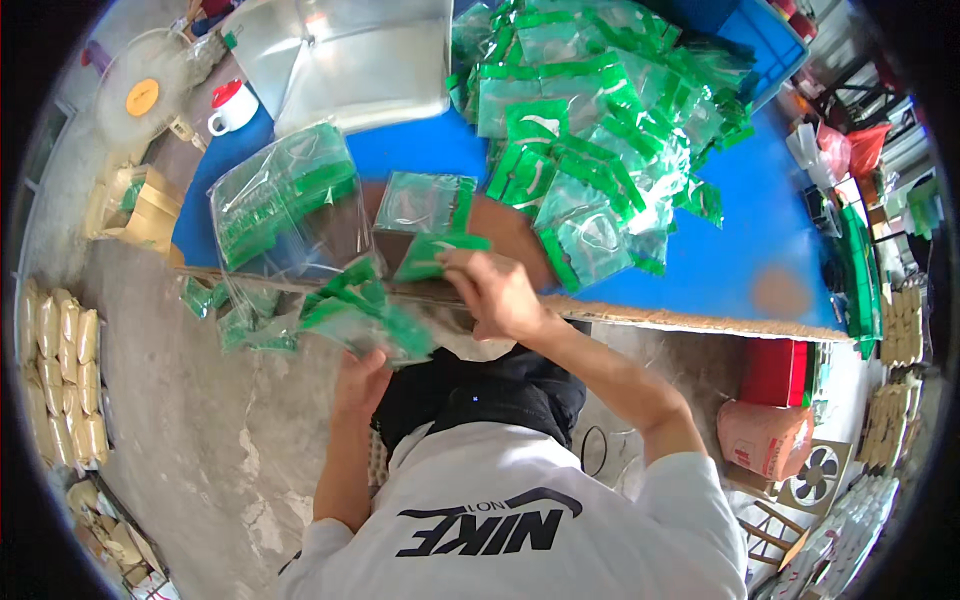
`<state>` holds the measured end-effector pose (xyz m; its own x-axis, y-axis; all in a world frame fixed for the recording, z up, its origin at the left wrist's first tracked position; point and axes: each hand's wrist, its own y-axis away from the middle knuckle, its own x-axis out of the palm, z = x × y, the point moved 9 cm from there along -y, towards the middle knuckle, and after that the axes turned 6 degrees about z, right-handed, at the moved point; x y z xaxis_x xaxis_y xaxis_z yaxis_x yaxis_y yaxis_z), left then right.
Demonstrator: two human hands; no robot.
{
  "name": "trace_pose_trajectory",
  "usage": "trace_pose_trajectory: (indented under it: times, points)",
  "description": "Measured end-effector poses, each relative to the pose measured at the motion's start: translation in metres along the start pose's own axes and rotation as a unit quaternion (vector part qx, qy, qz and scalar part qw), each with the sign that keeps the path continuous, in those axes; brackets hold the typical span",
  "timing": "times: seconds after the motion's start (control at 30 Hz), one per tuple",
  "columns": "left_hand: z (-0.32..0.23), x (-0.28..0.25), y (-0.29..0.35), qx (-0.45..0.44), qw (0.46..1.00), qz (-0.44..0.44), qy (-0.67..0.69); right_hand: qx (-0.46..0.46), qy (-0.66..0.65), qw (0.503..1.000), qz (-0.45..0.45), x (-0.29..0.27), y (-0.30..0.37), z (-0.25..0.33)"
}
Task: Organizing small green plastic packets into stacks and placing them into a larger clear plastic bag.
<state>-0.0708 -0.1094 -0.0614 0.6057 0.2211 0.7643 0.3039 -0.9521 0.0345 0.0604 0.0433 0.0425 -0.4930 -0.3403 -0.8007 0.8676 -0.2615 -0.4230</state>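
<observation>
My left hand (362, 380) grips a bunch of green-and-clear plastic packets (365, 325) just below the near table edge; the bunch is slightly blurred. Fingers of my right hand (500, 295) pinch another green packet (432, 256) at the table edge. Beyond it lies a clear packet (420, 203) with a green strip, on a brown patch of the table. To its left sits a large clear plastic bag (290, 195) packed with green-banded packets. More packets (255, 318) hang or lie below the edge beside my left hand. A big loose heap of them (600, 130) spreads at the far right.
On the blue table (740, 265) stand a metal bin (350, 65) and a blue crate (775, 55) at the far side. A white mug with red lid (232, 107) is at the left edge. Left of the table are a cardboard box (150, 215) and a standing fan (140, 97).
</observation>
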Motion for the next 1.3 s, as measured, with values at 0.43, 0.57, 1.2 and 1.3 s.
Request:
trace_pose_trajectory:
  times: [0.43,0.57,1.2,1.3]
  points:
    - [0.009,0.016,0.005,-0.042,0.995,-0.083,-0.037,0.250,-0.045,0.966,-0.053,0.016,-0.061,-0.056]
    - [-0.002,0.012,0.011,0.006,0.993,-0.112,-0.033,0.083,0.144,0.984,-0.059,-0.004,-0.038,-0.017]
    - [0.109,0.074,0.000,-0.207,0.975,-0.013,0.078,0.199,0.094,0.973,0.066,-0.075,0.090,-0.035]
    - [0.110,0.089,-0.017,-0.184,0.980,-0.017,0.072,0.182,-0.061,0.979,0.064,-0.057,0.085,-0.041]
